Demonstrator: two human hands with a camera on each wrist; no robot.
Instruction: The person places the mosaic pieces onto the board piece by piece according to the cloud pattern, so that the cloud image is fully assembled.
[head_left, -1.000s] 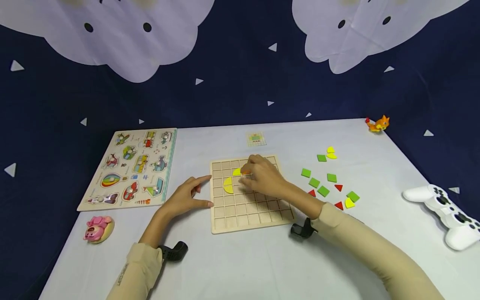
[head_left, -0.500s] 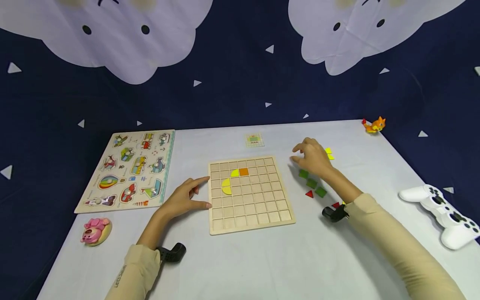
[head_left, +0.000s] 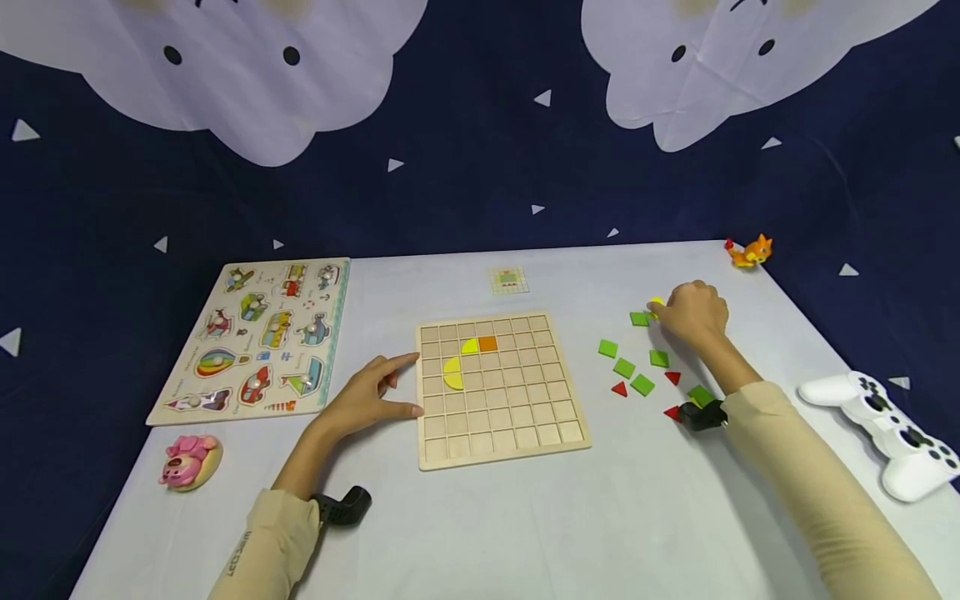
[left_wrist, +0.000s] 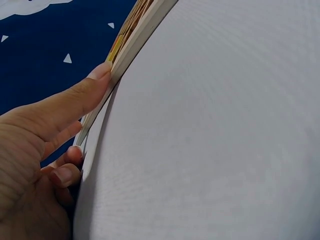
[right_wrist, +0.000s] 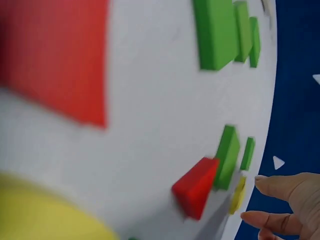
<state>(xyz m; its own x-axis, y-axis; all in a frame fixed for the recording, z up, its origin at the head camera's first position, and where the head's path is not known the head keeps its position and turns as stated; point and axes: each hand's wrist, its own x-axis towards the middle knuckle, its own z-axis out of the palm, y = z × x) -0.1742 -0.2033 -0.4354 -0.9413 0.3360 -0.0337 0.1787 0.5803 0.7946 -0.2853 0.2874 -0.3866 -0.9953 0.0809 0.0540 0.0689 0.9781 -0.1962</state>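
Observation:
The wooden grid board [head_left: 517, 417] lies mid-table with yellow rounded pieces [head_left: 453, 373] and an orange square [head_left: 487, 343] in its cells. At its left edge, the thumb and index finger of my left hand [head_left: 363, 400] touch the frame, spread apart. My right hand [head_left: 693, 317] is over the loose pieces at the right. Its thumb reaches a yellow piece [head_left: 657, 302], partly hidden by the hand. In the right wrist view, thumb and index finger stand apart beside that yellow piece [right_wrist: 237, 195]. Green squares [head_left: 623, 367] and red triangles [head_left: 618, 389] lie nearby.
A small pattern card [head_left: 509, 281] lies behind the board. The vehicle peg puzzle [head_left: 255, 342] and a pink toy [head_left: 191, 462] are at the left. At the right are a white game controller [head_left: 881, 433] and an orange toy [head_left: 750, 251].
My right hand has left the board, where the orange square now sits in a cell, and moved right to the yellow pieces. My left hand has stayed at the board's edge.

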